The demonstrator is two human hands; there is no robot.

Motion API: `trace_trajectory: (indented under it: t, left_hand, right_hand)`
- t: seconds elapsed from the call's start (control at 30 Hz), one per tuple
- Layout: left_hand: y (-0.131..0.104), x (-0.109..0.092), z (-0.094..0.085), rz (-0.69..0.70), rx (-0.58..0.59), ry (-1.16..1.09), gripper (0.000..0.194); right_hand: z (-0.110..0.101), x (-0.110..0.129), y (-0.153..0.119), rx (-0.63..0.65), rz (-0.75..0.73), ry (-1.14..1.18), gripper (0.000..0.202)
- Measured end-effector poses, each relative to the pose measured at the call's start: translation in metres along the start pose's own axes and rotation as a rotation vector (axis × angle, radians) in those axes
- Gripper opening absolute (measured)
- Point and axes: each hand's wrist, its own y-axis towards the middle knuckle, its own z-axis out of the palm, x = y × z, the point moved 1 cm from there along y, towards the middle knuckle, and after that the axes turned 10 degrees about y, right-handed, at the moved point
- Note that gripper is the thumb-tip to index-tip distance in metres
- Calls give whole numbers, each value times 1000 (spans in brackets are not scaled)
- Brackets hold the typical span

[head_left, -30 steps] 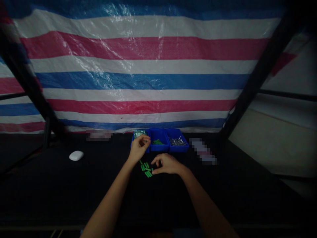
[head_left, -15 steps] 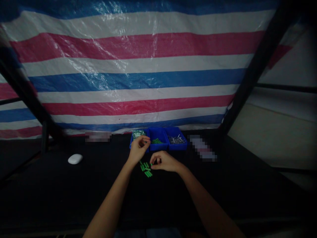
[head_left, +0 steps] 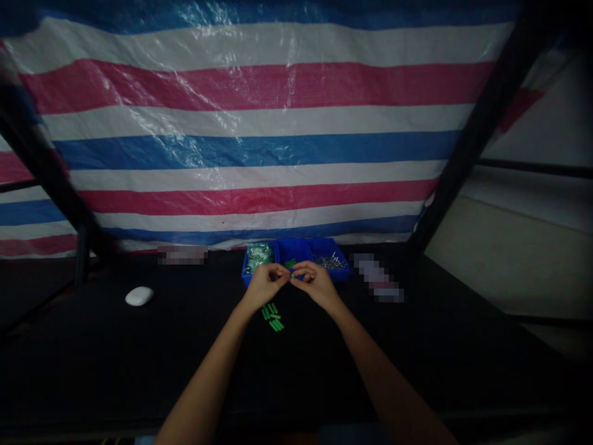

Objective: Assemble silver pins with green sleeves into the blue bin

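Note:
My left hand (head_left: 267,284) and my right hand (head_left: 317,284) meet fingertip to fingertip just in front of the blue bins. Between the right thumb and fingers is a small green wall plug (head_left: 292,275), mostly covered. The left fingers are pinched against it; whatever they hold is too small to make out. Below the hands, several loose green wall plugs (head_left: 276,324) lie in a small group on the black table. More green wall plugs (head_left: 290,264) show in the middle bin, partly hidden behind my fingers.
The left blue bin (head_left: 245,277) holds clear plastic packets (head_left: 259,254) with green in them. Metal screws (head_left: 330,261) fill the right bin. A white computer mouse (head_left: 139,296) sits on the black table (head_left: 185,352) at left. Behind hangs a striped tarp (head_left: 259,148) between dark posts.
My right hand has moved up and away from the loose plugs, carrying a green one. My left hand has shifted down and right to meet it.

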Motion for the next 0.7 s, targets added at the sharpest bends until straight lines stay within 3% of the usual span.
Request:
trace_trajectory:
  t: [0.33, 0.7]
  left_hand:
    - [-5, 0, 4, -26, 109, 1, 21]
    - [-5, 8, 14, -17, 136, -35, 23]
  right_hand:
    - [0, 4, 0, -49, 7, -40, 26]
    - [-1, 0, 1, -35, -7, -79, 23]
